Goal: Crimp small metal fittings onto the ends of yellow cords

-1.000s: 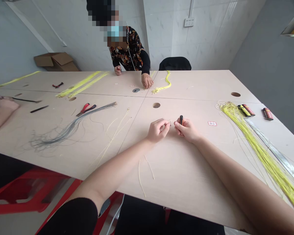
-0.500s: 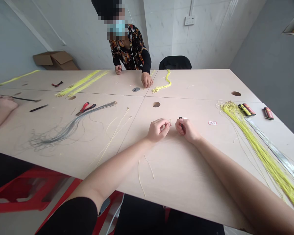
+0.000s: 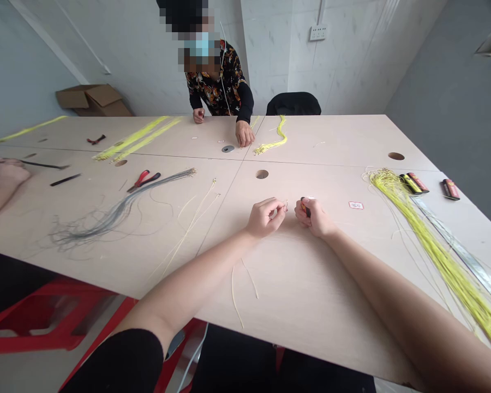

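My left hand point(image 3: 265, 217) rests on the table with thumb and forefinger pinched on a thin pale-yellow cord point(image 3: 287, 201), whose small tip pokes out. Just to its right, my right hand point(image 3: 316, 217) is wrapped round a small black lighter with an orange mark point(image 3: 306, 207), its top pointing up and left. A narrow gap parts the two hands. Most of the lighter and the rest of the cord are hidden by the fingers. Below my left forearm lie two loose cord pieces point(image 3: 237, 300). Several longer pale cords point(image 3: 192, 222) stretch out to its left.
A yellow cord bundle point(image 3: 442, 262) lies at right beside coloured cylinders point(image 3: 414, 183) and a small label point(image 3: 355, 205). Left are a grey cord bundle point(image 3: 123, 210) and red-handled pliers point(image 3: 143, 180). A co-worker's hand point(image 3: 244, 134) works across the table; another person's hands point(image 3: 10, 170) are far left.
My right hand has turned slightly, so more of the lighter's orange mark shows. My left hand keeps its pinch on the cord. The whole view has shifted a little.
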Motion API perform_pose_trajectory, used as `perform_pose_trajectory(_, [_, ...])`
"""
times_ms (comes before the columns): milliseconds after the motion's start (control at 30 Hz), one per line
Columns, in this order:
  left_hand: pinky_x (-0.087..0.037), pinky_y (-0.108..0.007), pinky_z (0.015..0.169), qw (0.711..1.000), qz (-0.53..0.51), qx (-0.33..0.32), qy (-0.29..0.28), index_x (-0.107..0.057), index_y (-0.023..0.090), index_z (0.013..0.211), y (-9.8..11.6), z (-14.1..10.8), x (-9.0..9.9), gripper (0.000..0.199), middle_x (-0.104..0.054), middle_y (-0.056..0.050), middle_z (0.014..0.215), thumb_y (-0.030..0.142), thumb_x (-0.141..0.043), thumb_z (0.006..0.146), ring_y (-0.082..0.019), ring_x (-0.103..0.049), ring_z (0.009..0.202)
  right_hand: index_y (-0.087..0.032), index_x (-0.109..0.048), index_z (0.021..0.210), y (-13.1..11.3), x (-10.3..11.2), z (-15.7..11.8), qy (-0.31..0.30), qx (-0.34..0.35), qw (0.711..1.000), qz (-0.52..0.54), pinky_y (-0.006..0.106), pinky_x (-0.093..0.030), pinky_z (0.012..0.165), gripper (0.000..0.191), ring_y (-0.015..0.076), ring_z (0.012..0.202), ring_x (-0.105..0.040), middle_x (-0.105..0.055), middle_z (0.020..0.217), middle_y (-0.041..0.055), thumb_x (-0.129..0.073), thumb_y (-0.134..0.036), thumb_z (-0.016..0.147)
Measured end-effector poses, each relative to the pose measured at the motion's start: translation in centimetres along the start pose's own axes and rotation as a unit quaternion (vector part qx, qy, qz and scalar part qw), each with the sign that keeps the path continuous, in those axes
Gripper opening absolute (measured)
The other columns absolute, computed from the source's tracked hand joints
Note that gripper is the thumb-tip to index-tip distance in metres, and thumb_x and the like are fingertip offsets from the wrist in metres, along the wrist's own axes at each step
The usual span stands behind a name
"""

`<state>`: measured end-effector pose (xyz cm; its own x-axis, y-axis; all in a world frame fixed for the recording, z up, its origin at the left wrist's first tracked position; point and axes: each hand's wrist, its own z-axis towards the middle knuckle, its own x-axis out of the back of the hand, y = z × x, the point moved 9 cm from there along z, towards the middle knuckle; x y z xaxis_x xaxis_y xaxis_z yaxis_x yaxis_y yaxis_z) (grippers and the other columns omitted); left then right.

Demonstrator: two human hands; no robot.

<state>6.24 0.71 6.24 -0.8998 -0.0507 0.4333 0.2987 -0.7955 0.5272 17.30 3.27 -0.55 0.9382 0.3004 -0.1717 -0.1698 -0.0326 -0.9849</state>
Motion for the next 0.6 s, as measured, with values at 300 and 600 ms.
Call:
perform_pose_trajectory(300, [-0.029,-0.021,0.046,1.0,0.008,0.003,0.003,-0.054,0.017,0.065,-0.13,0.04,0.05,0.021,-0.054,0.002,0.057,0.02,-0.049,0.085,-0.006,-0.035,0.045,-0.022,-0.034,0.052,0.12,-0.16,-0.01,-0.016,-0.001,1.0,-0.019,0.025,-0.015,0.041,0.04,0.0081,0.039,-0.017,-0.024,0.041,-0.0056,-0.043,-0.048,0.08])
perform_pose_trajectory(600, [-0.029,-0.021,0.046,1.0,0.012,0.005,-0.002,-0.054,0.017,0.065,-0.14,-0.01,-0.07,0.022,-0.054,0.002,0.057,0.021,-0.049,0.086,-0.006,-0.035,0.045,-0.022,-0.036,0.05,0.27,-0.13,0.09,-0.018,0.0,1.0,-0.005,0.025,-0.013,0.04,0.037,0.0082,0.039,-0.016,-0.023,0.04,-0.0053,-0.044,-0.047,0.075])
